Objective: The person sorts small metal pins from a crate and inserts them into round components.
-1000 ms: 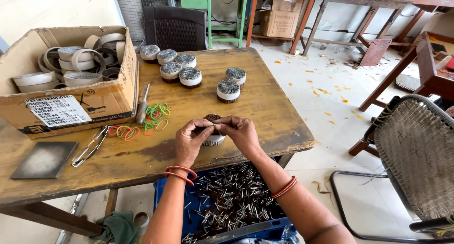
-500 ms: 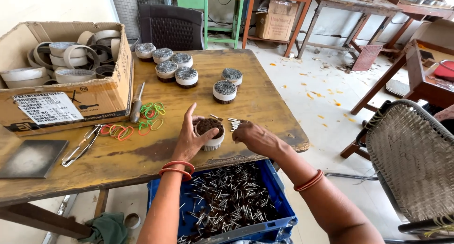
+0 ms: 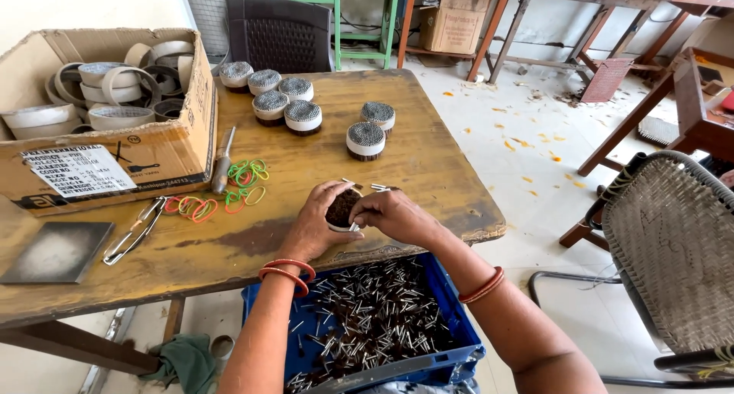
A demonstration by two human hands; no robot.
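Since a moment ago the right hand (image 3: 394, 214) has come back to the bundle (image 3: 342, 208), fingers pinched at its rim. Left of the bundle lie coloured bands (image 3: 222, 195) on the bench (image 3: 428, 165). Curled about the bundle, the left hand (image 3: 317, 222) grips it. Below it sits a blue crate (image 3: 459, 340) of nails.

Around the wooden table (image 3: 428, 145): a cardboard box (image 3: 107, 161) of tape rolls (image 3: 99, 96) on its far left, a screwdriver (image 3: 222, 162) and rubber bands (image 3: 222, 191) just beside the box, finished bundles (image 3: 302, 111) at the far middle, a dark chair (image 3: 279, 35) behind, a woven chair (image 3: 673, 249) to its right.
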